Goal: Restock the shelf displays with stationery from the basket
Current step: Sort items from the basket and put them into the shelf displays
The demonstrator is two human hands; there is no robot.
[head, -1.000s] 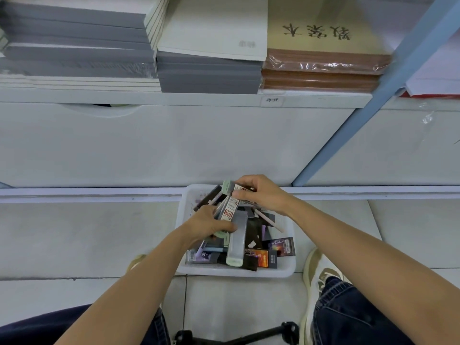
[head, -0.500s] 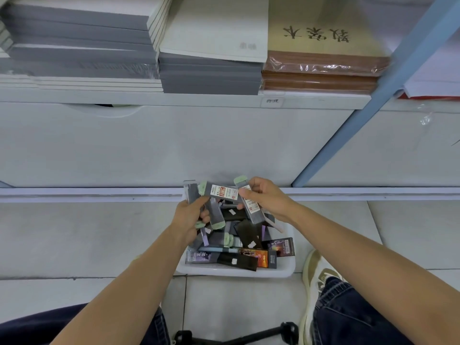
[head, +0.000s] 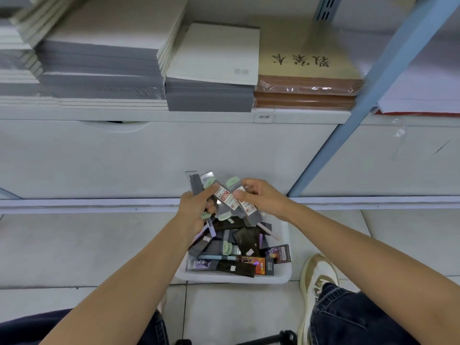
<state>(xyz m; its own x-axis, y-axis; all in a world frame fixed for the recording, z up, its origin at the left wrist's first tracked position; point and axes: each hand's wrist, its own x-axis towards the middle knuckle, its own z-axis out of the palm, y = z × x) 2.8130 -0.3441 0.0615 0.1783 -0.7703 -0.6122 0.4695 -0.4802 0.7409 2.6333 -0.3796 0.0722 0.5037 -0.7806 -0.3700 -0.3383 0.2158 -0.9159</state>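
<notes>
Head view: closest in, two bare forearms reach forward, and a shoe point(head: 318, 272) stands on the floor below and outside the right forearm. Directly under the hands sits the white basket point(head: 234, 280), heaped with loose packets point(head: 246, 265) lying at all angles.

Above it, the left hand point(head: 195, 211) has its fingers curled round a fanned bundle of slim packets point(head: 195, 183), with their ends sticking up past the knuckles. The right hand point(head: 265, 197), just beside it, pinches a label-fronted packet point(head: 246, 206) between thumb and fingers near its top end. That packet's long axis slants from up by the left hand's thumb down toward the basket.

Beyond and above both hands runs the shelf point(head: 149, 115), carrying grey notebook stacks point(head: 209, 95) and wrapped brown pads point(head: 306, 88).

The move ahead probably turns on that up-and-away direction: the goods sit between the hands, and the shelf lies well apart from them. Neither hand looks clearly nearer to it. No display for packets is in sight.
</notes>
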